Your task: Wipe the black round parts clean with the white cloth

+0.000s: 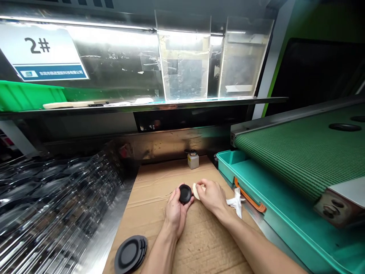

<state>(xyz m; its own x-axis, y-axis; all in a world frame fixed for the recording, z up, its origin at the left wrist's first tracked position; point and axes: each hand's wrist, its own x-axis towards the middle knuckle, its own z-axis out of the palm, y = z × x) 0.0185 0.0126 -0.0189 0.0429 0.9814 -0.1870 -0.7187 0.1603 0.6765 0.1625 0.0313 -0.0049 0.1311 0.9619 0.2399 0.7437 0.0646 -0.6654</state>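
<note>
My left hand (176,211) is closed around a small round black disc (185,194), its face turned up, above the cardboard sheet (154,201). Just to the right, my right hand (210,195) pinches a cream-coloured pad (196,191) beside the disc's right edge. Whether pad and disc touch is hard to tell. A stack of larger black round parts (130,254) lies at the cardboard's lower left. Behind my hands stands a small bottle with a dark top (193,160).
Stacked clear trays (54,190) with dark round parts fill the left. At right are a teal bin (273,198) with an orange handle, a green conveyor belt (302,140) carrying black discs, and a crumpled white cloth (236,202). A metal shelf (176,106) crosses the back.
</note>
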